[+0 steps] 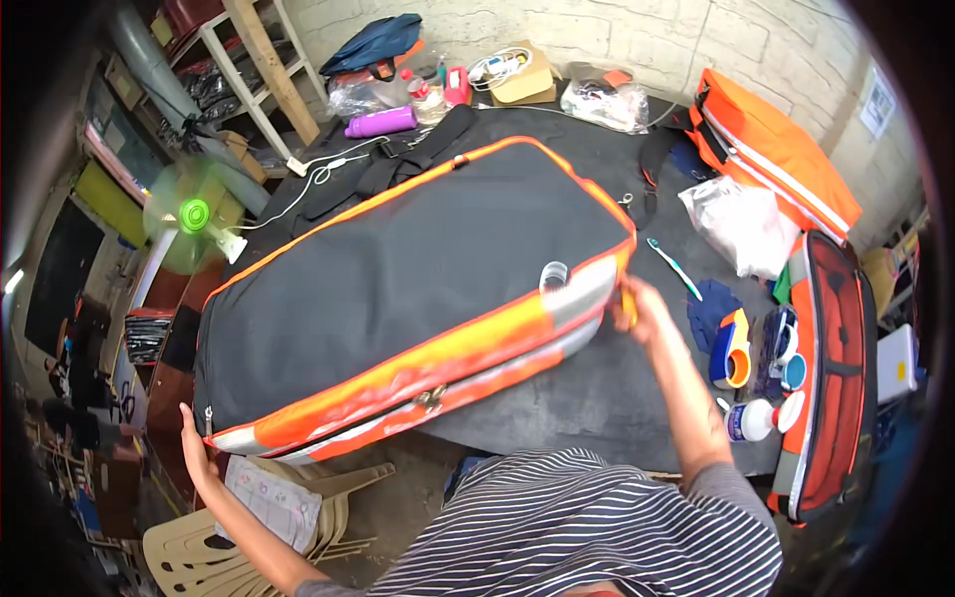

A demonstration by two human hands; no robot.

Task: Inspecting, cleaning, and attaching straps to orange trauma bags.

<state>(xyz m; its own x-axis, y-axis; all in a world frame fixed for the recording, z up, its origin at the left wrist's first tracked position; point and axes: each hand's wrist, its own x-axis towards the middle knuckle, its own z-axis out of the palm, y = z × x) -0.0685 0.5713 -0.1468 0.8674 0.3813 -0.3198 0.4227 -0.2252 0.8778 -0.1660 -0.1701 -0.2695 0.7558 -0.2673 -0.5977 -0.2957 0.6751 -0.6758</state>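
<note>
Handling a large black-and-orange bag [418,269] at the dark worktop [587,418]

Has the bag slantwise across the worktop, black panel up, orange edging around it, front left part jutting past the near edge above stacked cream chairs [189,542]. Touches the left front corner with the left hand [199,450]; cannot tell the exact closure of that grip, being partly hidden. Pinches a small yellow item [629,304] in the grip of the right hand [647,312], close by the right front corner. Shows a small clear round thing [554,277] near that same corner. Shows, to the right, a toothbrush [675,270], a clear plastic bag [741,224], an orange tape dispenser [734,348], a white bottle [752,420] and an open red-lined bag [836,328]; along the back, a purple bottle [381,121] and a cardboard box [527,88].
</note>
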